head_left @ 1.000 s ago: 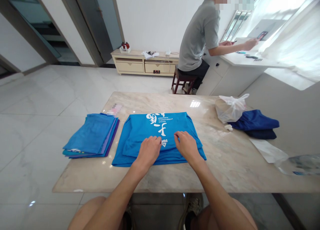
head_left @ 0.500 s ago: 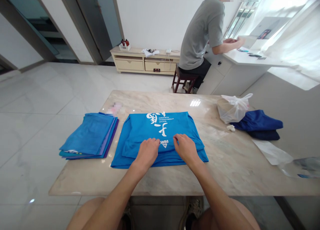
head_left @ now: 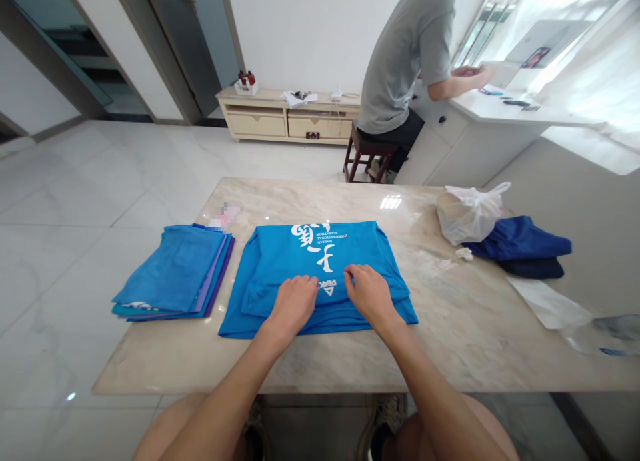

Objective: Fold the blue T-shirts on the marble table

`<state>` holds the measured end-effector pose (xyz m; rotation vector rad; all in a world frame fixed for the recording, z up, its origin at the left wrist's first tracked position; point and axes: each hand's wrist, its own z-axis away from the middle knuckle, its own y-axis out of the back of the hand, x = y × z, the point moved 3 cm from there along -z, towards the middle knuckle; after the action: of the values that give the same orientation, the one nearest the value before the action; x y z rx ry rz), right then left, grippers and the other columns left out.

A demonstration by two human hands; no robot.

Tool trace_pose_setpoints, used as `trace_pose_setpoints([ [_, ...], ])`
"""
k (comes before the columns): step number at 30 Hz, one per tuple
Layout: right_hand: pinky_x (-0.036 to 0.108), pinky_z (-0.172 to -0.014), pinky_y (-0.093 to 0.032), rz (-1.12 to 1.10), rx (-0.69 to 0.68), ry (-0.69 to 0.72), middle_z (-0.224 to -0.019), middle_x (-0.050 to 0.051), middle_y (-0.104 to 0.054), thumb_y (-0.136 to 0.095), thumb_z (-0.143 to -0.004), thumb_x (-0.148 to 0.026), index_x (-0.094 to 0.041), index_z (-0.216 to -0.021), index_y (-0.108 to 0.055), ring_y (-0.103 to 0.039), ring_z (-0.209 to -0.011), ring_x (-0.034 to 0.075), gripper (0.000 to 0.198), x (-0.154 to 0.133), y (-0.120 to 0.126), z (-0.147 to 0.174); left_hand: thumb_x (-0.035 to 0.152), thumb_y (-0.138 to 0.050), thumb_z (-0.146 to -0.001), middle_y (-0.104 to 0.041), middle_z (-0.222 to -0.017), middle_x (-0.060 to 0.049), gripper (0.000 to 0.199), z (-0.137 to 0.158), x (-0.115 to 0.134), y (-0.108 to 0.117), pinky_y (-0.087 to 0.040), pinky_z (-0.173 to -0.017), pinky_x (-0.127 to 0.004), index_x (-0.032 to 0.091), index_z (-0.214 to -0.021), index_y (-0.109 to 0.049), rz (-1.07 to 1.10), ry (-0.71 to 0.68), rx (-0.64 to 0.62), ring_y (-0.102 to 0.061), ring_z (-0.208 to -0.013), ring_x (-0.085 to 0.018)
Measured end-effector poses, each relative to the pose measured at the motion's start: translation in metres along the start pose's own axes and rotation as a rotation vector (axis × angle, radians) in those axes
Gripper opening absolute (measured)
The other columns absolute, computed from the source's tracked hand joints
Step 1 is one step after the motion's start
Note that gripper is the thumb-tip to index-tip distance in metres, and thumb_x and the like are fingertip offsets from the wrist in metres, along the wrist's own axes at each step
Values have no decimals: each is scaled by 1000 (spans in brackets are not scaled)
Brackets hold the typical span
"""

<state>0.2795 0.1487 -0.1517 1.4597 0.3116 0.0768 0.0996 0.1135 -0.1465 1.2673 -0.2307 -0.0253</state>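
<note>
A blue T-shirt (head_left: 280, 261) with white lettering lies partly folded on the marble-patterned table (head_left: 450, 341), its layers showing along the near edge. My left hand (head_left: 296, 297) rests on the shirt's near half, fingers curled down at the fabric beside the white logo. Opposite it, to the right of the logo, my right hand (head_left: 369, 289) is closed in the same way, thumb and fingers together at the cloth. The fingertips of both hands are partly hidden. Left of the shirt sits a stack of folded blue and purple clothes (head_left: 170, 267).
At the table's right are a white plastic bag (head_left: 467, 214), dark blue cloth (head_left: 525, 244), a white sheet (head_left: 547, 301) and a clear plastic bottle (head_left: 607, 334). Beyond the table, a person in a grey shirt (head_left: 400, 61) sits on a stool (head_left: 367, 151) by a white desk (head_left: 520, 117).
My view has shifted very slightly. Both hands stay at nearly the same spots on the T-shirt, and the folds look the same.
</note>
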Motion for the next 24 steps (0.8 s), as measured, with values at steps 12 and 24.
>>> trace_pose_setpoints([
  [12,32,-87,-48,-17,-7,36,-118,11,-83,-47,-119,-26,-21,-117,-78,-75,-114,25,31,-11,-4,3,24,-43,-116,-81,-116,-17,36,-3,6,-6,-56,-91,-41,18,-124,-77,27,-18,16,-78,-113,-33],
  [24,30,-88,-48,-16,0,35,-117,11,-83,-47,-119,-26,-22,-115,-78,-75,-114,24,31,-8,-7,3,26,-45,-117,-81,-119,-17,35,-3,5,-4,-56,-90,-42,17,-123,-78,35,3,-15,-78,-114,-34],
])
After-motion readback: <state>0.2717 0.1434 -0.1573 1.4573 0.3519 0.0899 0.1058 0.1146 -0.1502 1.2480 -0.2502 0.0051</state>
